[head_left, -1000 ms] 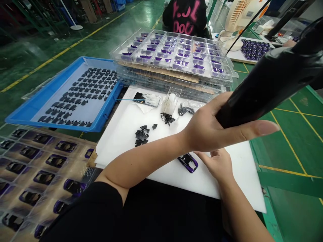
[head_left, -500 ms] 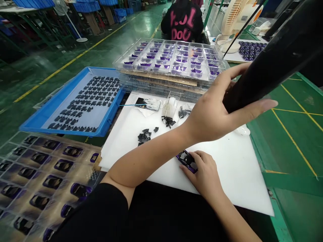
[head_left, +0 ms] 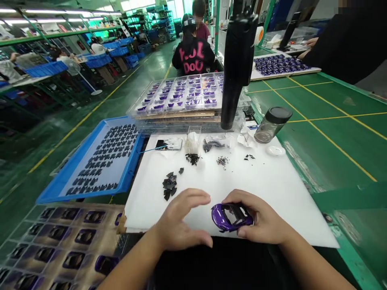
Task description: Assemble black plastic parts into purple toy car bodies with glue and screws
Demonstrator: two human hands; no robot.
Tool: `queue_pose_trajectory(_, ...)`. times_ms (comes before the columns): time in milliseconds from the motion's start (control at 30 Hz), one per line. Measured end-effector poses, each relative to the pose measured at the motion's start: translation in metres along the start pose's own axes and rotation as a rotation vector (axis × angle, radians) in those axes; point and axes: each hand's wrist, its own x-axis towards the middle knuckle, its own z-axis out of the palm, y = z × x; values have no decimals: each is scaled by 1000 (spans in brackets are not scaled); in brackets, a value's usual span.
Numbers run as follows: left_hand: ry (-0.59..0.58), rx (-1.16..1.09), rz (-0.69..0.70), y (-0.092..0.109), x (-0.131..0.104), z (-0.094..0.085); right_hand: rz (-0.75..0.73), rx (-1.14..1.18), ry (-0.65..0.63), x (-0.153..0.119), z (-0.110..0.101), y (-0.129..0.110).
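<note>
My right hand (head_left: 256,215) grips a purple toy car body (head_left: 222,217) at its right end, just above the white foam sheet (head_left: 272,193). The top of the body faces up, with dark parts around its window openings. To the left of it, my left hand (head_left: 184,221) is open, thumb and fingers spread towards the car and apart from it. A black electric screwdriver (head_left: 234,72) hangs upright over the back of the sheet, touched by neither hand. Small screws (head_left: 223,161) lie in a heap below it. Black plastic pieces (head_left: 169,185) are piled farther left.
A blue tray (head_left: 127,181) with rows of black parts stands on the left. Clear trays (head_left: 181,92) of purple parts are stacked behind the sheet, and a tray of car bodies (head_left: 72,237) is at the lower left. A lidded jar (head_left: 273,123) is at the back right. People sit beyond.
My left hand has let go of the screwdriver and come down beside the car. The car body has been turned, so its purple top now shows. The view has tilted up.
</note>
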Motion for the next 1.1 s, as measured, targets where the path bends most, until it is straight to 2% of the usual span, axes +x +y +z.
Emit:
queue_pose_trajectory(67,19,47,84,5,-7,6,-28,8,-43,3,2,-3)
queue_pose_trajectory(233,31,155,197,16,1,8,-58,-10,-128,7,8,-8)
queue_pose_trajectory(467,-90,100,223,13,-6,0,-58,-88,-139,1,13,-10)
queue_pose_trajectory(533,-116,23,139,11,-13,0,-80,-126,-111,0,14,-14)
queue_pose_trajectory(567,-118,-41,56,11,-17,1,-87,-156,-92,0,14,-17)
queue_pose_trajectory(733,-62,-471,-621,16,-31,8,-76,-419,-17,-7,18,-33)
queue_pose_trajectory(800,-30,-554,-794,21,-30,11,-103,-518,1,-12,22,-35)
queue_pose_trajectory(900,1,-603,-864,26,-24,13,-170,-628,19,-17,26,-35)
queue_pose_trajectory(1100,-15,-619,-845,29,-19,13,-288,-740,69,-21,30,-37)
